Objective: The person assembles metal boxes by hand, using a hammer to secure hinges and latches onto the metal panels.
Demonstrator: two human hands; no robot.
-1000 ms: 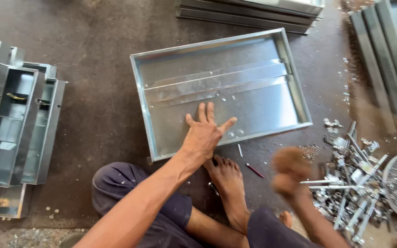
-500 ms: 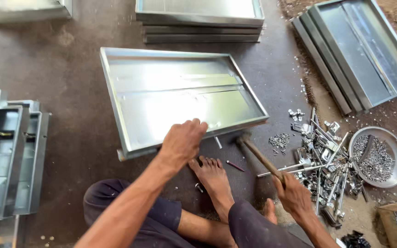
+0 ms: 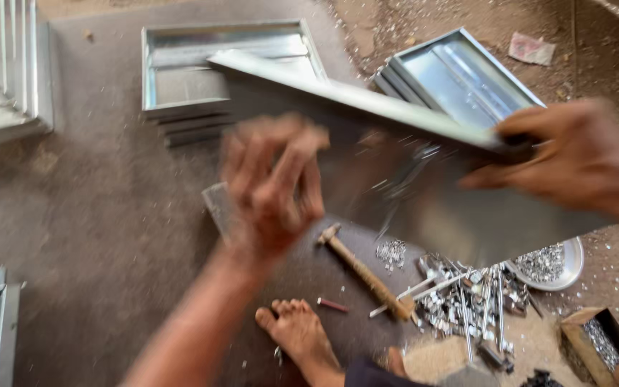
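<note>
Workshop floor (image 3: 109, 215), metal tray (image 3: 410, 179) lifted between left hand (image 3: 274, 186), right hand (image 3: 567, 161)

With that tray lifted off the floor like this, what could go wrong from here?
1. The right hand grips the metal tray at its thin rim; a slip might cut the fingers.
2. The left hand looks off the tray, so the tilted sheet could swing or drop.
3. The bare foot lies below, near the hammer and loose hardware pile; a fall could strike it.
</note>
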